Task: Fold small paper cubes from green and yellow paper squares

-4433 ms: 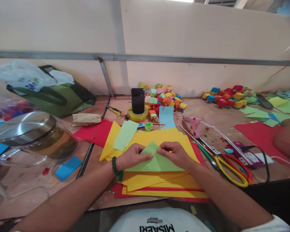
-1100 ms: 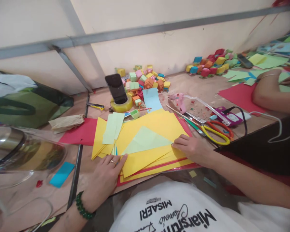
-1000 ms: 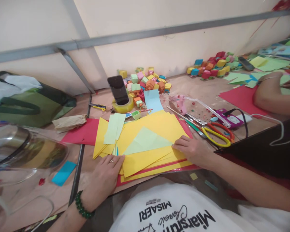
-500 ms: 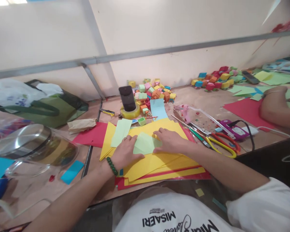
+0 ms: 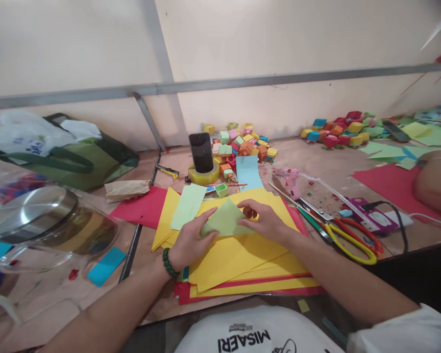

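A light green sheet of paper with a pointed top edge lies over yellow sheets. My left hand holds its left side between thumb and fingers, and a green bead bracelet circles that wrist. At the paper's right side, my right hand grips the edge with thumb and curled fingers. Another light green piece rests on the yellow sheets just beyond my left hand. Red paper shows under the yellow stack. A small green open box stands behind the held paper.
Behind are a phone on a yellow tape roll and many paper cubes. Scissors and a pink glue gun lie right. A glass jug and green bag are left. Another person's arm is far right.
The green paper now shows a pointed top between my hands. My right fingers have curled in at its edge. The whole view has shifted slightly.
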Available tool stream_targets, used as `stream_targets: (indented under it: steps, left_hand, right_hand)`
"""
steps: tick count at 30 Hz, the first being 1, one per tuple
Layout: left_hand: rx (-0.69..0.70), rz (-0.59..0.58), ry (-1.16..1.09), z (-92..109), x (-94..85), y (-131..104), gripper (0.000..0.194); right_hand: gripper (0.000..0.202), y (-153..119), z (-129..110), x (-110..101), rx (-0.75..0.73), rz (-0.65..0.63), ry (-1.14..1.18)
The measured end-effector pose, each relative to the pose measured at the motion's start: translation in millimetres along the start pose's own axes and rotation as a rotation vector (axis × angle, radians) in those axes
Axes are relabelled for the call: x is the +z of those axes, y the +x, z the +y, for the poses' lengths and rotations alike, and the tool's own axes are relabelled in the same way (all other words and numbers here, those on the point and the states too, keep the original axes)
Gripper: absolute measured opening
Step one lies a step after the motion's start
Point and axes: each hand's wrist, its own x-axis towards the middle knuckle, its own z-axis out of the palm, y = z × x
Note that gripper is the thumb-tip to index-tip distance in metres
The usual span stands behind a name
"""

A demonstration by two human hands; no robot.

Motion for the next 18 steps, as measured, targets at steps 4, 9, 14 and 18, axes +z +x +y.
stream_targets:
  steps: [4,9,14,18]
  left_hand:
    - [0.032,-0.039,-0.053,2,-4.8,-1,0.053]
    - [-0.147,-0.180,-0.338,2,-11.9,6,0.055]
    - [-0.293,-0.357,-0.531,-3,-16.7,9,0.063]
    - [-0.208,-0.435,-0.605,-7,-17.0,9,0.071]
  right_hand:
    - [0.009,-5,7,1,-0.175,0.183,-0.014]
    - [0.012,-9,-5,-4,-0.412,0.221,-0.123]
    - [0.013,-9,-19,-8,-0.575,0.225,-0.136]
    - [0.017,-9,-23,-6,-0.552,0.289,-0.141]
